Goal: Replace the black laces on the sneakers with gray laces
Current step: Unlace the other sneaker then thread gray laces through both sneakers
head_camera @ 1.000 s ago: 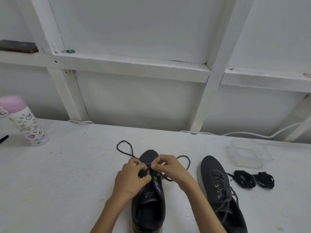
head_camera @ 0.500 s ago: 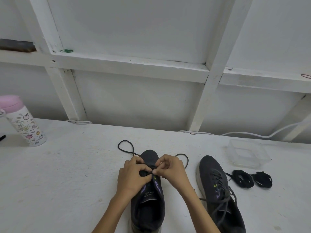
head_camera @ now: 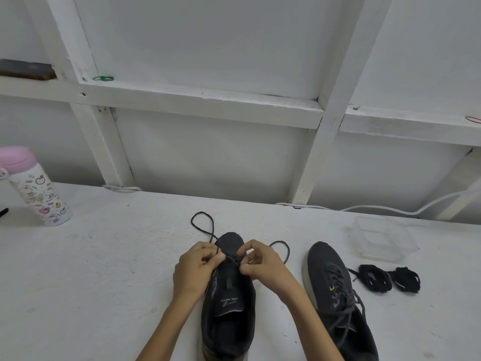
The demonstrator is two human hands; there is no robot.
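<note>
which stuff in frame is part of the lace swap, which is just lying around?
Job: left hand and right hand, both pinching the lace; the sneaker under them; the second sneaker, already laced; the bundled black laces.
Lying about: pink-lidded bottle, clear container, white cable, green rubber bands.

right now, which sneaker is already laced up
The right sneaker, untouched: laces criss-cross all the way up it. The left sneaker has a lace only near its toe, pinched by the left hand and right hand.
</note>
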